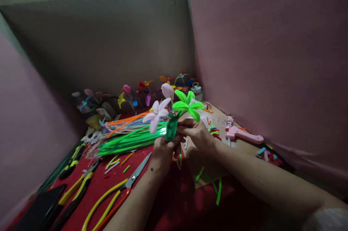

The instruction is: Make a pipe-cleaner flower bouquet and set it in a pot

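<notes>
In the middle of the head view, a small bunch of pipe-cleaner flowers is held upright. It has a bright green flower [188, 105], a pale pink flower [157, 114], a pale pink bud [168, 91] and a dark green leaf [171, 128]. My left hand [164, 151] is closed round the stems below the leaf. My right hand [196, 132] pinches at the stems just right of the leaf, below the green flower. The fingers partly hide the stems and exactly what the right fingertips grip.
Scissors [133, 177], pliers [81, 184] and a black phone-like slab [40, 207] lie on the red cloth. Behind them are bundled green pipe cleaners [130, 140]. A pink glue gun [244, 135] rests on a board [217, 151] at right. Several finished flowers [127, 93] stand along the back.
</notes>
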Demonstrator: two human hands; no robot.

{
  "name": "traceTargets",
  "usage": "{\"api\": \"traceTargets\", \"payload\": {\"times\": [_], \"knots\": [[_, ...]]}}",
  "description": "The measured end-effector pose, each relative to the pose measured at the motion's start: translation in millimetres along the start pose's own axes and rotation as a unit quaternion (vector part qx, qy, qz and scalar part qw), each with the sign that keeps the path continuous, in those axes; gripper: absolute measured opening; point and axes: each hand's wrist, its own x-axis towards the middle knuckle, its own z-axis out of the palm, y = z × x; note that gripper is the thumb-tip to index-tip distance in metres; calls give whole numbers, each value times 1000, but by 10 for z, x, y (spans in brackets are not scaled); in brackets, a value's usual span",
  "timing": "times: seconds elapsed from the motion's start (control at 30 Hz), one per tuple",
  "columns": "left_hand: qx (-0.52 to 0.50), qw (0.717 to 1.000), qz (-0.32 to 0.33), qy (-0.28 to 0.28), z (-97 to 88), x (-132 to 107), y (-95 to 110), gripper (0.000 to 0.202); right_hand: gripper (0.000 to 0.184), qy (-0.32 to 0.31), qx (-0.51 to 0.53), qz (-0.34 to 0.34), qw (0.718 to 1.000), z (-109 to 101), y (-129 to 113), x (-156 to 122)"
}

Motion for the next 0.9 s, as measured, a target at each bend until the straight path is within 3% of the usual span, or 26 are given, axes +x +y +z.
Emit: {"api": "traceTargets", "payload": {"times": [0.47,0.9], "knots": [[37,999,1,-5,-19,4,-36,23,15,16,49,32,998,17,5,9],[42,999,-17,1,-35,-20,-29,27,13,11,34,12,999,21,26,12]]}}
